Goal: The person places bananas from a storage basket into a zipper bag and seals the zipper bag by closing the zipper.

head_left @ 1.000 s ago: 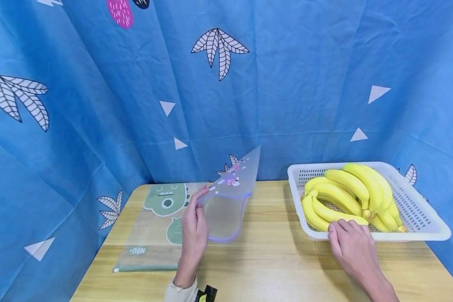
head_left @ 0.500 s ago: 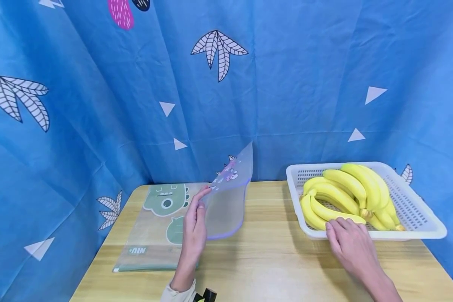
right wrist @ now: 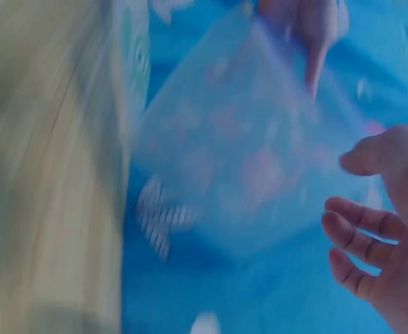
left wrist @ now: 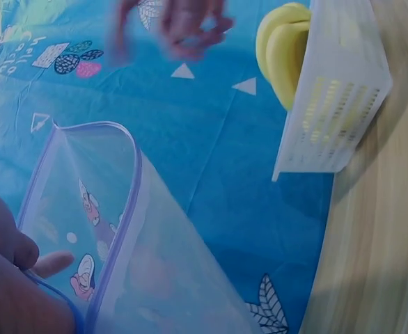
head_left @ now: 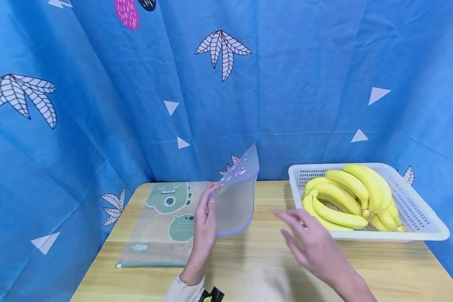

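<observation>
Over the tabletop (head_left: pixel 102 283), your left hand (head_left: pixel 205 224) is holding a clear, purple-edged pouch (head_left: pixel 235 205), its fingers clamped on the edge. The head view is catching it side-on; the left wrist view is looking into its gaping mouth. Your right hand (head_left: pixel 317 247) is hovering near a white basket (head_left: pixel 423 230) of bananas (head_left: pixel 341 199), its thumb and fingers apart.

Yellow bananas (head_left: pixel 339 198), white basket (head_left: pixel 392 235), purple-edged bag (head_left: pixel 235 203), leaf-print blue curtain (head_left: pixel 302 84).
</observation>
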A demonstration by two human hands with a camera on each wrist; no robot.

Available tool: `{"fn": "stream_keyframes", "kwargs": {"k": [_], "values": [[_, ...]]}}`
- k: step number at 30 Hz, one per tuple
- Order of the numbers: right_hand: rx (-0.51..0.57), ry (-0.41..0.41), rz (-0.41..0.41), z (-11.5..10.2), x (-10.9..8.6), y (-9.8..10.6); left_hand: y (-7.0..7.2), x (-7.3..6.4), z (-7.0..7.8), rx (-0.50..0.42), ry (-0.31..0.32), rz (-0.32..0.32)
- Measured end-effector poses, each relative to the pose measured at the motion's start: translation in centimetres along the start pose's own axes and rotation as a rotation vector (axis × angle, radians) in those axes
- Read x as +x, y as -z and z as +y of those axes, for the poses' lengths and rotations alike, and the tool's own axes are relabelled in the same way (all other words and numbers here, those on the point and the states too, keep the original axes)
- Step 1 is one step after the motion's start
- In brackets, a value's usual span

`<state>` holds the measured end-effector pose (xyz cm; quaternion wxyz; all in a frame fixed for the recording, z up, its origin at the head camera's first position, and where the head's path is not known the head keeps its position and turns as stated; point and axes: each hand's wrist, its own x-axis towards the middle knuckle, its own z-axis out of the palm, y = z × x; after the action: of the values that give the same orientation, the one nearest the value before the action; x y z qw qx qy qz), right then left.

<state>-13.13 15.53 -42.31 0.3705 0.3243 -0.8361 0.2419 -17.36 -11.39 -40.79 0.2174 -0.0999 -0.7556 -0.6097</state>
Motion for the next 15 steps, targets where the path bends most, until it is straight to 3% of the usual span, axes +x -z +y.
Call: {"fn": "stream_keyframes", "kwargs": {"k": [3,7,11,15], "values": [[-0.008,0.093,-0.055,-1.6,1.7,-1.2,-0.2,-0.2,0.2,-0.002,-0.015,-0.014],[-0.052,0.131,-0.123,-1.6,3.1,-2.4,-0.2,-0.3,0.6,0.018,-0.02,-0.061],[0.006,0.15,-0.082,-0.4,3.4,-2.7,0.4,-0.1,1.1,0.117,-0.022,-0.173],[0.124,0.174,-0.054,0.6,3.4,-2.3,1.3,0.7,1.2,0.212,-0.123,-0.289]]}}
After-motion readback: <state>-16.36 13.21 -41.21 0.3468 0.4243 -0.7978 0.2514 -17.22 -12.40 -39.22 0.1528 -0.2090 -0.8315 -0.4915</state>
